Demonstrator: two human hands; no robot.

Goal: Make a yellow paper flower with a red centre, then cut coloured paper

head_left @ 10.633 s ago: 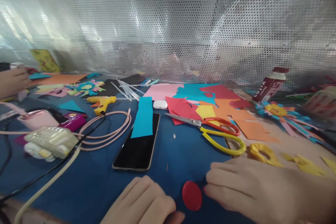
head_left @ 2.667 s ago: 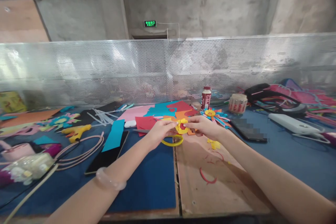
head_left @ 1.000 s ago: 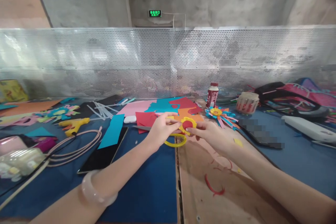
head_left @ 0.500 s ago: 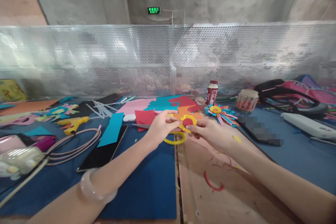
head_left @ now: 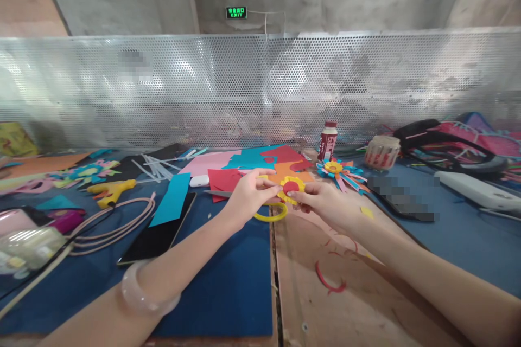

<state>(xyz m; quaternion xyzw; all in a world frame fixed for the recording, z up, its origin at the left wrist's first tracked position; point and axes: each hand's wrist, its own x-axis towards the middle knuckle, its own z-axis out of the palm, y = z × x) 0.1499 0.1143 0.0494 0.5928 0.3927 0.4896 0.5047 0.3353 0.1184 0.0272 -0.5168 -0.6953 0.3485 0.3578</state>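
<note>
Both my hands meet over the middle of the table and pinch a small yellow paper flower (head_left: 291, 188) with a red round centre. My left hand (head_left: 249, 193) grips its left edge with thumb and fingers closed. My right hand (head_left: 323, 205) holds its right and lower edge in the same pinch. Just under the flower lies the yellow loop of a pair of scissors (head_left: 271, 213), partly hidden by my hands. Sheets of red, orange, pink and turquoise paper (head_left: 252, 161) lie behind.
A phone (head_left: 157, 230) under a turquoise strip (head_left: 171, 206), a yellow glue gun (head_left: 109, 191), pink cable (head_left: 116, 226) and glue sticks (head_left: 152, 168) lie left. A bottle (head_left: 328, 141), finished paper flower (head_left: 340, 171), tape roll (head_left: 381, 152) and second phone (head_left: 401, 201) are right. A perforated metal screen (head_left: 260, 87) backs the table.
Earlier my hands lay on the table by a loose red circle. Now they hold the yellow flower with the red circle at its centre; in the last second they hardly moved.
</note>
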